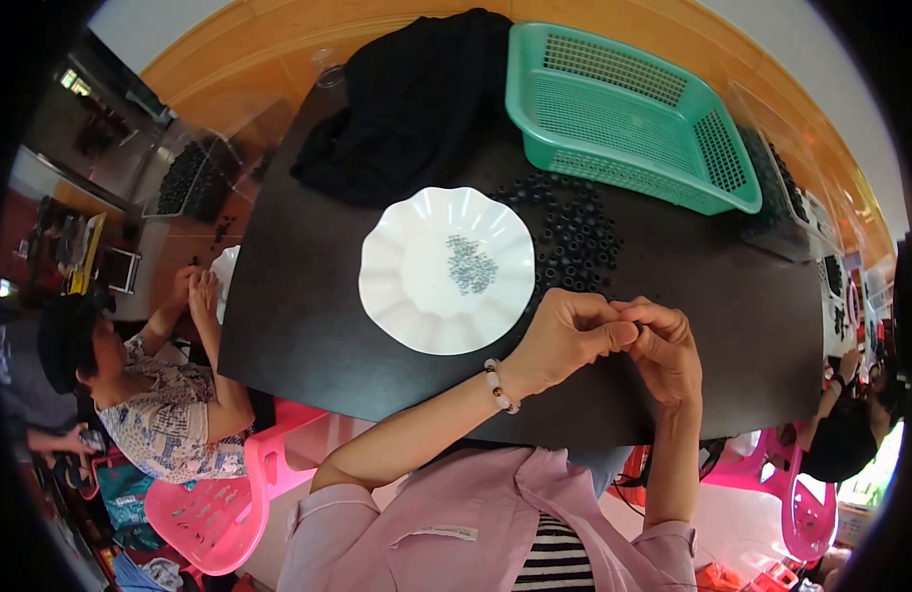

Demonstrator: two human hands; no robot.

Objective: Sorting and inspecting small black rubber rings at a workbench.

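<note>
My right hand (663,350) is closed in a pinch around a small black ring-shaped part (638,327), mostly covered by the fingers. Thumb and fingers of my left hand (574,340) are pressed together against the same spot; what they grip, if anything, is hidden. Both hands meet above the dark table, just right of a white scalloped plate (406,286). A patch of tiny silvery pieces (472,266), too small to name, lies in the plate. Beyond my hands, many loose black ring-shaped parts (579,237) are spread beside the plate.
A green plastic basket (623,163) sits at the far right, by a clear bin (791,217) of black parts. Black cloth (406,99) lies at the back. A seated person (170,395) works at the left; another person (850,424) is at the right. Pink chairs (229,523) flank me.
</note>
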